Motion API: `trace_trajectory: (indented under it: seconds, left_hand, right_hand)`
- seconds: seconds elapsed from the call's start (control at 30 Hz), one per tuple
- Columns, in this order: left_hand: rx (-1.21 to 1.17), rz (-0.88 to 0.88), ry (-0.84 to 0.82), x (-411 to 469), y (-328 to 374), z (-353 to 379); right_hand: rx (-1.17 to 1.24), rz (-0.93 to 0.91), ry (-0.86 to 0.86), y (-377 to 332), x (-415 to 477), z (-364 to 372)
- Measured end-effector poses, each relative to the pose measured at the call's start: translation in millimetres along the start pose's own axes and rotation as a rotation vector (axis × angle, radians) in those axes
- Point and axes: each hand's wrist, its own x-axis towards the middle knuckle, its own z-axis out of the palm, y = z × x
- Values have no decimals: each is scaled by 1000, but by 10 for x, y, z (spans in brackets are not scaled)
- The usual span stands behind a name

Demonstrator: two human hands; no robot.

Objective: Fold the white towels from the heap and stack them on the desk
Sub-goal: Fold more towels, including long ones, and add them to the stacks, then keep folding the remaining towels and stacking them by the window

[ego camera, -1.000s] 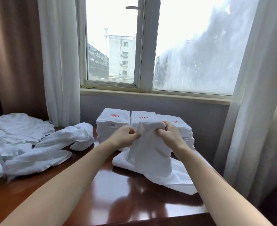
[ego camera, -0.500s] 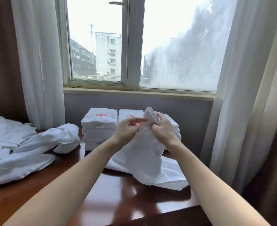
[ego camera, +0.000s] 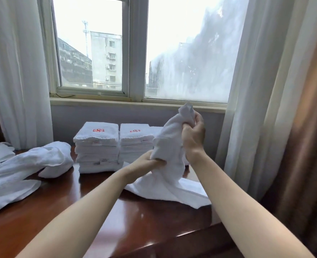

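From the head camera, the person's arms reach out over a glossy dark wooden table (ego camera: 135,222) set under a window (ego camera: 90,53).

The right hand (ego camera: 194,135) is raised highest, fingers curled tight around the upper end of a white towel (ego camera: 169,146), and a corner of cloth pokes up above the fist. The left hand (ego camera: 150,162) sits lower and a little to the left, gripping a bunched fold of the same towel, its fingertips buried in the fabric. The towel hangs between the two hands in a loose, twisted column. Its lower end trails down and spreads flat on the table towards the right edge.

Behind the hands, against the wall below the sill, stand two neat stacks of folded towels side by side. The left stack (ego camera: 97,148) and the right stack (ego camera: 136,144) each show a small red emblem on the top towel. The held towel hides part of the right stack.

Off to the left lies the heap (ego camera: 23,172) of unfolded white towels, rumpled and sprawling across the tabletop, well apart from the hands. Pale sheer curtains (ego camera: 18,71) hang at either side of the window.
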Motion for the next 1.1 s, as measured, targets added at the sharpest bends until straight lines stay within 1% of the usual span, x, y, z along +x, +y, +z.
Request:
trace_trajectory:
  seconds: [0.07,0.17,0.2,0.23,0.3,0.37,0.43,0.5,0.57,0.63,0.7,0.73,0.8,0.83,0.9,1.0,1.1]
  left_hand:
    - [-26,-35,98,-19,42,-158]
    - [-62,-152,374,-2,183,-448]
    - [22,-173,438,-2,257,-563]
    - [190,-198,460,-4,345,-685]
    - [596,-254,385,-40,531,-861]
    - [891,-281,301,-66,632,-896]
    - [1098,-260,260,-64,608,-819]
    - [1186,-215,212,-32,417,-670]
    - [1198,-194,154,19,117,-486]
    - [1166,-204,108,72,-195,-274]
    - [1114,-184,50,124,-480,-80]
    - [1073,-159,52,141,-573,-17]
    - [939,-92,120,148,-671,36]
    - [871,-59,142,144,-703,33]
    - [755,-24,133,86,-712,5]
    - [610,-56,136,-63,-680,-59]
    - [640,-145,207,-238,-649,-167]
  right_hand:
    - [-7,16,47,30,35,-41]
    - [-27,62,18,116,-3,33]
    - [-43,69,-13,163,-51,81]
    - [-67,75,-48,218,-99,124]
    - [-167,61,-109,343,-185,193]
    - [-261,57,-175,464,-248,218]
    - [-328,105,-220,605,-258,187]
    - [-466,148,-202,744,-249,64]
    - [-538,206,-211,887,-250,-101]
    - [-690,209,-213,1003,-275,-254]
    - [-855,101,-220,1072,-303,-337]
    - [-892,17,-248,1093,-316,-345]
    - [-866,-112,-376,1126,-333,-321]
    - [-819,-123,-465,1141,-343,-297]
    - [-742,-66,-627,1167,-374,-220]
    - [-729,-15,-811,1206,-408,-110]
    - [-812,-11,-937,1249,-425,-52]
